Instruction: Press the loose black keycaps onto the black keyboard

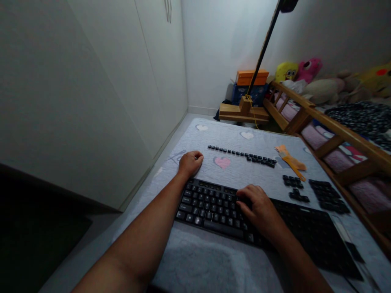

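A black keyboard [214, 207] lies across the cloth-covered table, with keycaps on its left part and a bare-looking right part. My left hand [191, 162] rests on the cloth beyond the keyboard's upper left corner, its fingers curled together; whatever they hold, if anything, is hidden. Over the keyboard's middle is my right hand [251, 201], fingers bent down and pressed together at the keys, their tips partly hidden. A row of loose black keycaps [233, 152] runs along the cloth beyond the keyboard, with a shorter row beside its right end.
More loose keycaps [328, 195] sit in groups at the right. Near them lie an orange-handled brush [293, 165] and an orange cloth [297, 162]. A wooden bed rail [332, 126] borders the table's right side; a white cabinet [122, 81] stands left. Behind is a stand with a wooden base [232, 112].
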Action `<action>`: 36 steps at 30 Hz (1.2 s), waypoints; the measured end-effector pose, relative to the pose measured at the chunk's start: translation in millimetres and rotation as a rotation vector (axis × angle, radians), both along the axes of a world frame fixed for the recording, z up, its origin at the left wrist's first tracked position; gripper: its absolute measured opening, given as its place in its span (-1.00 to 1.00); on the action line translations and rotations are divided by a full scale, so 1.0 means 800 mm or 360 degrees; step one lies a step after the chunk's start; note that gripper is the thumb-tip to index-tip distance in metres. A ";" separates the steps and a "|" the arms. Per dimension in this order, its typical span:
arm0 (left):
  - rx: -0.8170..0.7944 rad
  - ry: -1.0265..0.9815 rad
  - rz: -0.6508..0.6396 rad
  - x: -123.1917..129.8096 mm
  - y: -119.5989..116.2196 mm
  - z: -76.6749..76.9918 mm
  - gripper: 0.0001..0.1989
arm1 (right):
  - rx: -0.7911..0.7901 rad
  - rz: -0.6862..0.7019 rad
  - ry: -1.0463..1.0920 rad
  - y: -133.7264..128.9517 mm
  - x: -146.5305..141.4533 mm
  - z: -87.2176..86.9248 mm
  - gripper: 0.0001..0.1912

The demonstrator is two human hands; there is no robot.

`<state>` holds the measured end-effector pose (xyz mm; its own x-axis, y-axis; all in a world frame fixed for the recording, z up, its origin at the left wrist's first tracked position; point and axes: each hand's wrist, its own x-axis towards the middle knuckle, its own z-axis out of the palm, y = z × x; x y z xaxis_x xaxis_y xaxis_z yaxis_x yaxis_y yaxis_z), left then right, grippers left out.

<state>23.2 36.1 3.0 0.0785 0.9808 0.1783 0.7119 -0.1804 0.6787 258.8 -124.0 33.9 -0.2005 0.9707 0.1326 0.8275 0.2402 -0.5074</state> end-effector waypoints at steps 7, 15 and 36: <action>0.0018 0.0028 -0.0004 0.000 0.000 -0.001 -0.79 | 0.0020 -0.0044 0.0151 -0.001 0.004 0.002 -0.91; 0.0005 0.0040 -0.0004 0.000 -0.001 0.001 -0.79 | 0.0005 -0.0058 0.0131 0.000 0.002 0.002 -0.90; 0.0025 0.0042 -0.0010 -0.002 0.001 -0.004 -0.77 | -0.0004 -0.0014 0.0013 -0.004 -0.003 0.001 -0.85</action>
